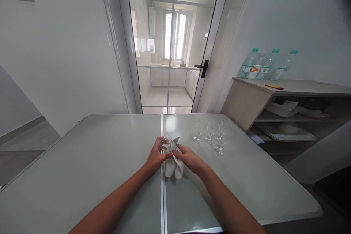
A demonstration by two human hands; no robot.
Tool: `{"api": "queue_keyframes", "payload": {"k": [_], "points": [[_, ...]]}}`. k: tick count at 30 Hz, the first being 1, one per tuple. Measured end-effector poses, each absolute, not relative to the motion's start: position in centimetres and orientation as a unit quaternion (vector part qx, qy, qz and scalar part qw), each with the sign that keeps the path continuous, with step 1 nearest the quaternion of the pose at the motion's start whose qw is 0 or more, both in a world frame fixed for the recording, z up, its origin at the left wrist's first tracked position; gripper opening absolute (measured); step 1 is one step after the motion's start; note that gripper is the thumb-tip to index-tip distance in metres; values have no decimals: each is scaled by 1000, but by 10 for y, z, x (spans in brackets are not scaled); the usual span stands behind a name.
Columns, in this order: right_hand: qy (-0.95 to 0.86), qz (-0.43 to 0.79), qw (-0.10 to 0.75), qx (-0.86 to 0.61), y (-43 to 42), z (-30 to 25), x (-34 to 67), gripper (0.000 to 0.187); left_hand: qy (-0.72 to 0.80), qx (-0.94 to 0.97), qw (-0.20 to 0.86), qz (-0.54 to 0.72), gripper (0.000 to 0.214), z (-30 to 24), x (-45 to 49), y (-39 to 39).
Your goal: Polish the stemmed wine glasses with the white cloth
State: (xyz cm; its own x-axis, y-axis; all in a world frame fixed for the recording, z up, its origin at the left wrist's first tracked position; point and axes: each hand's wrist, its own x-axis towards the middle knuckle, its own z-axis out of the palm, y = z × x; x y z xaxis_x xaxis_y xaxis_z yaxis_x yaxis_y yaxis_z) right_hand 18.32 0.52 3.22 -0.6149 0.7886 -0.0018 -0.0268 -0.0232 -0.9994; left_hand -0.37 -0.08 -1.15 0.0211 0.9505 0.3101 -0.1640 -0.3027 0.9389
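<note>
Above the middle seam of the table, my left hand (157, 156) is closed around a clear glass (164, 141), whose rounded bowl shows between the fingers. A white cloth (174, 168) is pinched in my right hand (189, 156) and pressed against the glass, its ends hanging down. The cloth and fingers hide the lower part of that glass. To the right of my hands, several clear stemmed glasses (208, 137) stand upright in a group, one of them (219, 147) nearer to me.
The pale table (82, 175) has a metal strip down its middle. At the right stands a shelf unit (246, 95) bearing several plastic bottles (282, 67) and a yellow-and-red stick-like item (274, 87). A glass door (181, 76) with a black handle (203, 68) lies beyond the table.
</note>
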Motion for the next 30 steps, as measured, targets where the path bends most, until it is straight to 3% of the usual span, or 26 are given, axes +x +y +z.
{"api": "queue_keyframes", "payload": {"k": [2, 4, 10, 12, 15, 19, 22, 24, 26, 28, 30], "points": [[-611, 669, 300, -297, 4, 32, 184, 48, 300, 508, 540, 600, 69, -14, -1, -3], [-633, 643, 306, -301, 3, 31, 184, 45, 266, 481, 587, 594, 65, -14, 1, -6], [-774, 313, 355, -420, 3, 29, 178, 17, 260, 475, 549, 636, 50, 0, 1, -8], [-784, 289, 344, -428, 3, 29, 177, 7, 262, 460, 553, 644, 48, 3, -1, -7], [-740, 445, 317, -394, 0, 28, 174, 14, 246, 442, 593, 626, 48, 5, -1, -8], [-542, 713, 314, -315, -9, 27, 166, 44, 203, 409, 663, 593, 49, 6, 4, -15], [-490, 758, 315, -293, -12, 27, 162, 51, 226, 396, 667, 590, 52, 4, 5, -15], [-561, 689, 328, -321, -10, 26, 162, 44, 274, 414, 613, 615, 52, 0, 3, -11], [-657, 547, 351, -382, -6, 23, 165, 36, 324, 445, 546, 632, 51, -3, -1, -6], [-710, 416, 371, -431, -1, 19, 170, 42, 345, 474, 515, 626, 50, -6, -5, -2], [-714, 379, 389, -442, 6, 13, 175, 55, 340, 483, 513, 623, 50, -7, -8, -1]]}}
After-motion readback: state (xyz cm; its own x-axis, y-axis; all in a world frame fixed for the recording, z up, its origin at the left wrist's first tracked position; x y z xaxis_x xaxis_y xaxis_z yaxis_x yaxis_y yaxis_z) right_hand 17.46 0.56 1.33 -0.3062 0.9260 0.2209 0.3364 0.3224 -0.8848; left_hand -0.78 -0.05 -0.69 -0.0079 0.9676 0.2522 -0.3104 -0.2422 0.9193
